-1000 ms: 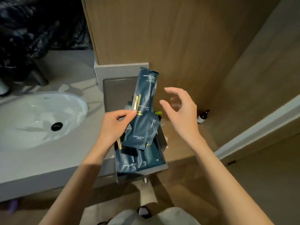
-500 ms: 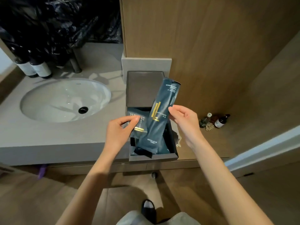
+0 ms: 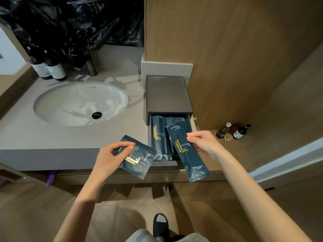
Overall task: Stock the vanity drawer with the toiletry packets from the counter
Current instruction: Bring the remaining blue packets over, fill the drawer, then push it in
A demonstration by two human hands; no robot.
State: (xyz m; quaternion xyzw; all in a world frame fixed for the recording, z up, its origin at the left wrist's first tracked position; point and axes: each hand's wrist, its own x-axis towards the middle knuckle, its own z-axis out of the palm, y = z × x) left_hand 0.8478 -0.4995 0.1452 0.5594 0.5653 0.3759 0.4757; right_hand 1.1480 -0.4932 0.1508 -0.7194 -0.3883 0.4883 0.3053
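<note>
A short, square navy packet (image 3: pixel 139 163) is pinched between the thumb and curled fingers of the left hand (image 3: pixel 111 158) and is held tilted above the near edge of the grey counter (image 3: pixel 26 137), just left of the open drawer (image 3: pixel 164 163). A long dental kit packet (image 3: pixel 190 158) is gripped at its right edge by the thumb and fingertips of the right hand (image 3: pixel 204 144). It is held slanted, with its far end over the drawer and its near end reaching past the drawer's front. Both packets are held clear of the drawer and apart from each other. Inside the drawer, more long navy packets (image 3: pixel 158 137) with gold lettering are laid lengthwise, side by side. The drawer is pulled out toward the person from a dark countertop drawer box (image 3: pixel 167 93) set against the wood-panelled wall. To the left, an oval white sink (image 3: pixel 80 103) with a black drain (image 3: pixel 96 115) is sunk into the counter. Two dark labelled bottles (image 3: pixel 52 69) stand at the far left under black plastic sheeting (image 3: pixel 78 20). Small bottles (image 3: pixel 234 131) are grouped on the wooden ledge well to the right of the drawer.
</note>
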